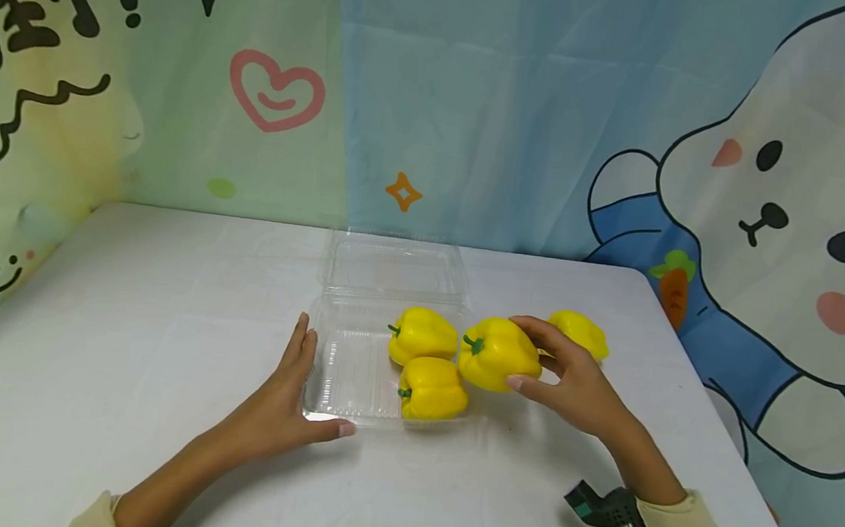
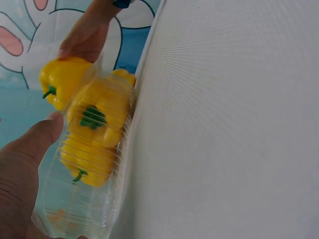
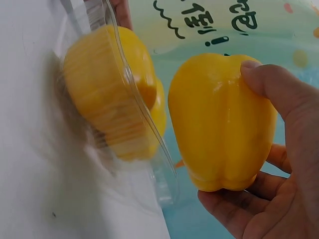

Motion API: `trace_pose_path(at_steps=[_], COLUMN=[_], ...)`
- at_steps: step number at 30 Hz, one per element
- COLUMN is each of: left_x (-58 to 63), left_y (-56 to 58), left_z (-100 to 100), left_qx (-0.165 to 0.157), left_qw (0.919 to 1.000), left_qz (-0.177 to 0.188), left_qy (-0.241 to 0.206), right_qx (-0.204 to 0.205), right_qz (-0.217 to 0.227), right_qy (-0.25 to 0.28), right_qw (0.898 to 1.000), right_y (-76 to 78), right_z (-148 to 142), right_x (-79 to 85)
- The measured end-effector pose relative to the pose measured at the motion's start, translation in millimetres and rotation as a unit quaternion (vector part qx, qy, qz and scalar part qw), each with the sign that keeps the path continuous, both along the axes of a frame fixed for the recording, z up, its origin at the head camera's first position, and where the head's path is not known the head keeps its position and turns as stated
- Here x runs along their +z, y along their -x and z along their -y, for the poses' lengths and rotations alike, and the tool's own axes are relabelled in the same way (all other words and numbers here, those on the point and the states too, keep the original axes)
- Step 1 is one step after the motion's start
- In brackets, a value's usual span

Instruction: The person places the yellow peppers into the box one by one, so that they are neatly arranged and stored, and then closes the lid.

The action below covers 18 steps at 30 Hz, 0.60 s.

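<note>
My right hand [image 1: 577, 387] holds a yellow bell pepper [image 1: 499, 356] with a green stem, thumb on one side and fingers on the other. In the right wrist view this pepper [image 3: 222, 122] is beside the rim of a clear plastic clamshell box [image 1: 357, 378]. Two more yellow peppers, one farther back [image 1: 422, 336] and one nearer [image 1: 435, 390], lie in the right half of the box. At the box's left side is my left hand [image 1: 269, 409], its fingers straight along the wall and its thumb stretched out by the front edge.
Another yellow pepper [image 1: 584, 334] lies on the white table [image 1: 165, 318] to the right of the box, partly behind my right hand. The box's clear lid [image 1: 396, 265] lies folded back toward the printed curtain [image 1: 478, 119] behind the table.
</note>
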<state>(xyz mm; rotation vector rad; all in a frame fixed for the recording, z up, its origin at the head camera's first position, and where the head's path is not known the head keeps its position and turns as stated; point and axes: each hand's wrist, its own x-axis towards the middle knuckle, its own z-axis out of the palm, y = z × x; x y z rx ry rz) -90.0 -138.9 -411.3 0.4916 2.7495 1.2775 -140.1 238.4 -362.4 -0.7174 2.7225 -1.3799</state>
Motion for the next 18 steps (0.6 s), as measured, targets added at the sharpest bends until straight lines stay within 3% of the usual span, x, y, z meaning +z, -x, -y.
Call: trace_pose_path(at_steps=[18], left_x=[0.4], left_y=[0.0], left_z=[0.4], left_qx=[-0.001], left_qw=[1.0], left_qz=[0.0], left_qy=[-0.004], right_qx=[0.035], right_qz=[-0.003], right_qy=[0.042], right_qw=[0.999], right_y=[-0.1], right_z=[31.7], right_x=[2.4])
